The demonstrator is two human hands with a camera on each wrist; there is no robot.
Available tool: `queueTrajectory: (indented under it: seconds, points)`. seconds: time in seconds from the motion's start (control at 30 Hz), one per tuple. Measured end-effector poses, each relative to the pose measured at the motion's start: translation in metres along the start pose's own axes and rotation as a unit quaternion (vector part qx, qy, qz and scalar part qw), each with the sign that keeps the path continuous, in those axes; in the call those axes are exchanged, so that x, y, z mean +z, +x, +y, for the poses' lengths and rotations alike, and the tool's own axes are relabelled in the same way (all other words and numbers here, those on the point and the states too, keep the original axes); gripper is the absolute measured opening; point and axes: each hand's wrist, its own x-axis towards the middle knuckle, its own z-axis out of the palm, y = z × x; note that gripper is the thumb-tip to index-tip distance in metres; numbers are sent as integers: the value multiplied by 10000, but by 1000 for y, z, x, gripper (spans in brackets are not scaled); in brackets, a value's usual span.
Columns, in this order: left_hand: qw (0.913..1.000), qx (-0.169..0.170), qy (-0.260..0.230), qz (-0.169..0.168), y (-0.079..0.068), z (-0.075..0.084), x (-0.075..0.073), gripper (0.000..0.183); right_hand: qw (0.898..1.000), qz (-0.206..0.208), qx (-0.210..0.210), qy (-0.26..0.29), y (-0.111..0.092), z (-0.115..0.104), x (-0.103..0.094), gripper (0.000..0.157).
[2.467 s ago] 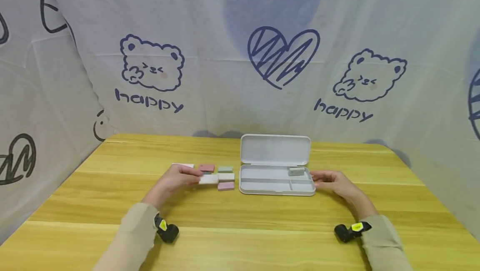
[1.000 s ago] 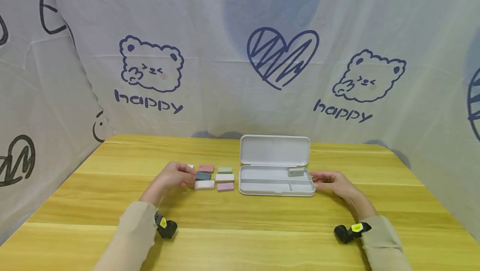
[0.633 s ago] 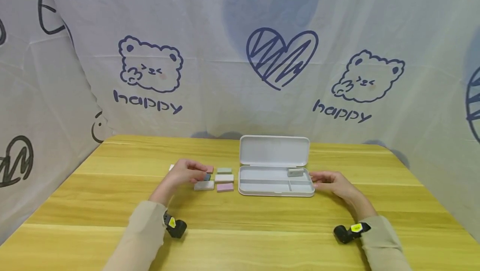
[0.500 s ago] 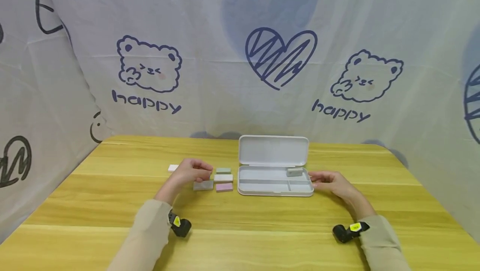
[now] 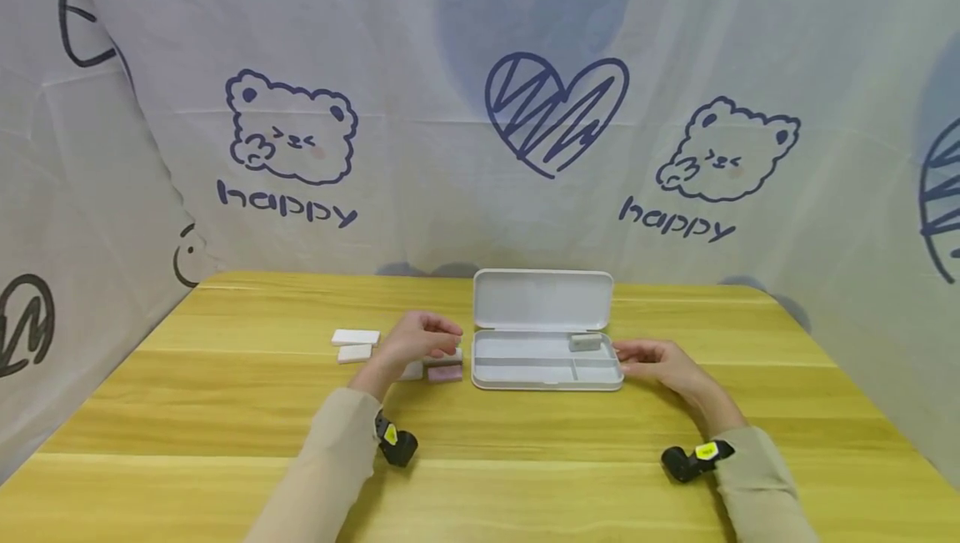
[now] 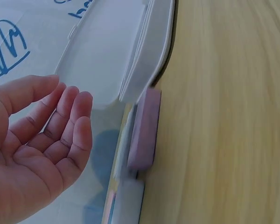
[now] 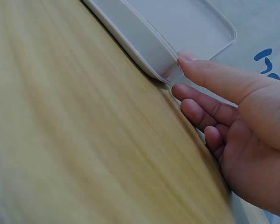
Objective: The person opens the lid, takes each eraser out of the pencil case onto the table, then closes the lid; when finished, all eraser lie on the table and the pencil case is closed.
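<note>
My left hand [image 5: 416, 339] hovers over a group of small block erasers, fingers loosely curled. The left wrist view shows nothing between its thumb and fingers. Below it lie a pink-purple eraser [image 5: 446, 374] and a white eraser [image 5: 448, 357]. Another white eraser [image 5: 412, 371] is partly covered by the hand; other coloured ones are mostly hidden. My right hand [image 5: 660, 361] rests at the right end of an open white pencil case [image 5: 525, 386]; its thumb touches the corner in the right wrist view. One pale grey eraser [image 5: 586, 343] sits in the case's back compartment, at the right.
Two more white blocks lie left of the left hand, a longer one [image 5: 356, 337] behind a shorter one [image 5: 355, 353]. The case's raised lid [image 5: 543, 299] stands at the back. A patterned cloth [image 5: 420, 151] hangs behind the wooden table [image 5: 525, 460].
Earlier my left hand held a white eraser, then let it go at the front of the group. It has since moved right across the erasers. My right hand has stayed by the case.
</note>
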Motion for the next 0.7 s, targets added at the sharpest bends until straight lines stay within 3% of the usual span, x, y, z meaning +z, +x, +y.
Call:
queueTrajectory:
  seconds: [0.27,0.5,0.7]
  points:
    - [9995,117,-243,-190,13,8,23,19,10000,11,8,31,0,-5,0,46]
    - [9988,271,-49,-416,23,11,42,19,10000,12,-86,32,0,-2,0,44]
    - [9987,277,-248,-337,29,11,57,17,10000,40,-19,-36,-1,-3,0,46]
